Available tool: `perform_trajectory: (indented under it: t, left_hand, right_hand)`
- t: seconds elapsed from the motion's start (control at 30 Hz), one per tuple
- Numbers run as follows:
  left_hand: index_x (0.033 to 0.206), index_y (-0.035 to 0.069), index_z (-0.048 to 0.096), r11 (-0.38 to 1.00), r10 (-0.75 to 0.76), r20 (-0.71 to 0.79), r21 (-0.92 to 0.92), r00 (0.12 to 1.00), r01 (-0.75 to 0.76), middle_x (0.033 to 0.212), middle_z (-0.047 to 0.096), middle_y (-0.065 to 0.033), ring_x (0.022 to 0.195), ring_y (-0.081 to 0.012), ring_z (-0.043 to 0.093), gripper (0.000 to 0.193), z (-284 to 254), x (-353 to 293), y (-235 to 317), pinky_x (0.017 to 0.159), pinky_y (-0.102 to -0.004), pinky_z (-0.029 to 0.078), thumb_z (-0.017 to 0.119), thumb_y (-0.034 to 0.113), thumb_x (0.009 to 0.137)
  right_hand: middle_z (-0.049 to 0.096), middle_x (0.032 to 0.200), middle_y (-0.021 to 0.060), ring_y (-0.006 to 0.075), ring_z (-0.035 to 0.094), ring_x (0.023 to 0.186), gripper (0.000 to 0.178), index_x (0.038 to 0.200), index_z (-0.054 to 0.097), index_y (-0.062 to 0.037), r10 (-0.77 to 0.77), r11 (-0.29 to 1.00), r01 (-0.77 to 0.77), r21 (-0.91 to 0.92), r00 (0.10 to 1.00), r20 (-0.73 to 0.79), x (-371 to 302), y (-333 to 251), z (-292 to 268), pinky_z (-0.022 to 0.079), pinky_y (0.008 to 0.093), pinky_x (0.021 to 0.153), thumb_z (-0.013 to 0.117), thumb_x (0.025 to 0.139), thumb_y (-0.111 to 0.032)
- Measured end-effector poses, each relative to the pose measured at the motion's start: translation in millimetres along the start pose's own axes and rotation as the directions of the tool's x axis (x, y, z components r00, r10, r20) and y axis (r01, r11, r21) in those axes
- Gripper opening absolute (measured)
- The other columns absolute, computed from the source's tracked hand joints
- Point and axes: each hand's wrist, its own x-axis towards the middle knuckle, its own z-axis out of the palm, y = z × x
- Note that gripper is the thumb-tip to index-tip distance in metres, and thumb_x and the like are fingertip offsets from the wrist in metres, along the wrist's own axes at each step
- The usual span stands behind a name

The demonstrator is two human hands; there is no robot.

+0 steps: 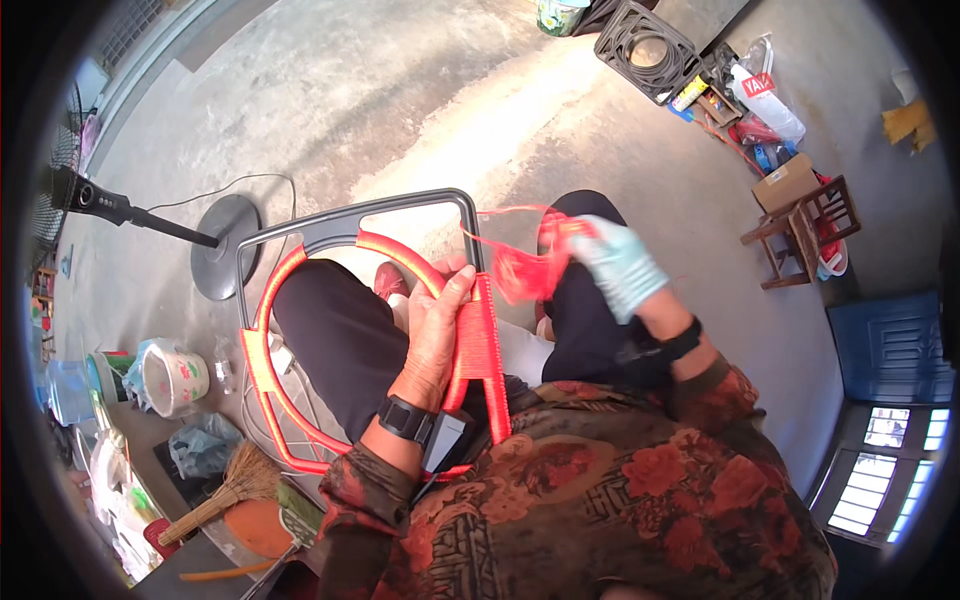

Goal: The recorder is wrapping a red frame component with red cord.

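A squarish black frame (330, 232) with a round ring inside it lies across my lap. Red cord is wound tightly around much of the ring and the sides, with a wide wrapped band (478, 345) on the right side. My bare left hand (435, 335) is closed on the frame beside that band, thumb on top. Off the frame's right edge, my right hand (615, 260), in a pale blue glove, grips a loose bundle of red cord (525, 275). Thin strands run from the bundle to the frame's upper right side. The gloved fingers are partly blurred.
At the left, a black pedestal fan (225, 245) stands on the concrete floor. A white bucket (175, 378), a plastic bag (203, 445) and a straw broom (240, 480) are at lower left. A small wooden chair (800, 235) and a black crate (648, 50) are at right.
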Motion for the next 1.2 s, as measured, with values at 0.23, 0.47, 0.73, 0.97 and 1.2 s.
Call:
perform_trajectory:
  t: [0.23,0.47,0.73,0.97,1.2]
  left_hand:
    - [0.096,0.002,0.059,0.996,-0.035,0.021,0.078,0.999,0.033,0.076,0.06,-0.0022,0.062,-0.0088,0.056,0.024,-8,2,-2,0.056,-0.023,0.047,0.061,0.024,0.089]
    - [0.096,0.002,0.058,0.996,0.029,0.027,0.08,0.999,-0.031,0.075,0.06,-0.0024,0.062,-0.0092,0.057,0.02,0,-1,0,0.055,-0.0229,0.047,0.061,0.021,0.089]
    - [0.102,0.003,0.054,0.995,0.06,0.001,0.079,0.998,-0.06,0.08,0.063,-0.0055,0.066,-0.012,0.062,0.02,0,-4,2,0.058,-0.0241,0.051,0.064,0.006,0.085]
    - [0.109,0.002,0.053,0.994,0.1,-0.031,0.045,0.995,-0.098,0.085,0.063,-0.0083,0.067,-0.0136,0.062,0.024,3,-8,8,0.061,-0.0243,0.052,0.063,0.006,0.087]
    - [0.1,0.004,0.051,0.993,-0.046,0.148,-0.105,0.988,0.062,0.089,0.065,-0.016,0.074,-0.0225,0.066,0.013,-1,-5,2,0.063,-0.0306,0.056,0.059,0.007,0.09]
  right_hand:
    - [0.057,0.114,0.016,0.0284,0.059,0.103,0.043,0.127,0.048,-0.0033,0.048,0.104,0.138,0.985,0.988,-0.144,-45,102,-120,0.051,0.0447,0.089,0.054,0.094,-0.031]
    - [0.06,0.09,0.0057,0.0158,0.058,0.071,0.034,0.113,0.055,-0.003,0.1,0.166,-0.192,0.967,0.979,0.177,8,52,-59,0.052,0.0318,0.066,0.059,0.092,-0.03]
    - [0.062,0.075,0.0048,0.0133,0.06,0.06,0.038,0.106,0.062,-0.0044,0.333,0.746,-0.513,0.424,0.839,0.43,21,-7,61,0.049,0.0281,0.054,0.065,0.087,-0.038]
    - [0.062,0.077,0.0032,0.0122,0.06,0.059,0.031,0.098,0.061,0.0005,0.264,0.841,-0.469,0.269,0.79,0.553,-12,13,4,0.047,0.0251,0.055,0.063,0.086,-0.028]
    - [0.06,0.092,0.0097,0.0258,0.062,0.091,0.025,0.088,0.055,-0.0051,0.032,0.266,-0.351,0.898,0.934,0.355,18,17,42,0.051,0.0397,0.081,0.055,0.095,-0.029]
